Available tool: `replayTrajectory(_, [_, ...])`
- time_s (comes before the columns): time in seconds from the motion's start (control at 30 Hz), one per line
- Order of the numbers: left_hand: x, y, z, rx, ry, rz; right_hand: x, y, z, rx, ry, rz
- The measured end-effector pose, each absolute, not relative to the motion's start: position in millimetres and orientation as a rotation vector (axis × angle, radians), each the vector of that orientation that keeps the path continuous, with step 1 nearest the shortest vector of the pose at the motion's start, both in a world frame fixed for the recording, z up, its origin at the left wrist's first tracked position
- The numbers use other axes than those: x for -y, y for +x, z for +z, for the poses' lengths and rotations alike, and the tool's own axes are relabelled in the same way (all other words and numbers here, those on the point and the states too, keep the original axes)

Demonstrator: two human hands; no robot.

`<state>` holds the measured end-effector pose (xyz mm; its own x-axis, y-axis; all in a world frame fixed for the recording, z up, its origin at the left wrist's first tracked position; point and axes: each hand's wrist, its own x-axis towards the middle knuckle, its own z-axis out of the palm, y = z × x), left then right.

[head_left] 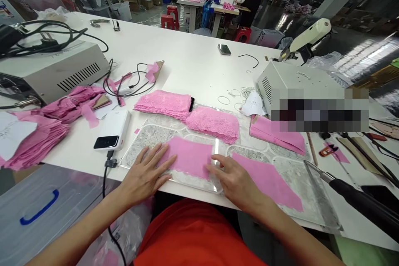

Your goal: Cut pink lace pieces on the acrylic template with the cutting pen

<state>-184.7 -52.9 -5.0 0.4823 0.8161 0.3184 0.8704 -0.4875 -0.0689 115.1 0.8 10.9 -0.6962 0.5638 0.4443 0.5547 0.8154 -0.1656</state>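
A pink fabric piece (191,156) lies flat on a clear plastic mat (140,143) in front of me. My left hand (149,170) is open, its spread fingers resting on the piece's left edge. At the right edge, my right hand (229,176) has thumb and index finger bent around the corner; whether it grips the cloth is hard to make out. Another pink piece (269,181) lies under and beside my right forearm. Behind the flat piece sit two stacks of pink lace pieces, one at left (163,104) and one at right (213,124).
Folded pink fabric (277,135) lies at the right by a grey box (299,83). A black-handled hot tool (358,199) points in from the right. At left are a white power bank (114,131) with a cable, pink bundles (40,137) and another grey box (52,70).
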Motion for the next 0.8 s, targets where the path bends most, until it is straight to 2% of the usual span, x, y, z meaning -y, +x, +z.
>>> replayTrajectory(0.27, [51.7, -181.7, 2.6, 1.320, -2.521, -0.370, 4.8, 144.8, 15.4, 2.239, -0.950, 0.211])
replayTrajectory(0.4, [44.0, -150.6, 13.4, 1.192, -2.668, -0.459, 21.3, 199.0, 17.9, 1.909, -1.298, 0.211])
replayTrajectory(0.57, [17.2, -84.1, 21.1, 0.970, -2.877, -0.492, 57.6, 263.7, 2.4, 1.201, -1.738, 0.449])
replayTrajectory(0.67, [-2.5, -45.1, 20.9, 0.791, -2.967, -0.496, 69.1, 286.0, -10.8, 0.804, -1.668, 0.531])
replayTrajectory(0.8, [-24.1, 1.3, 20.5, 0.583, -3.061, -0.446, 61.5, 296.6, -18.5, 0.626, -1.423, 0.400])
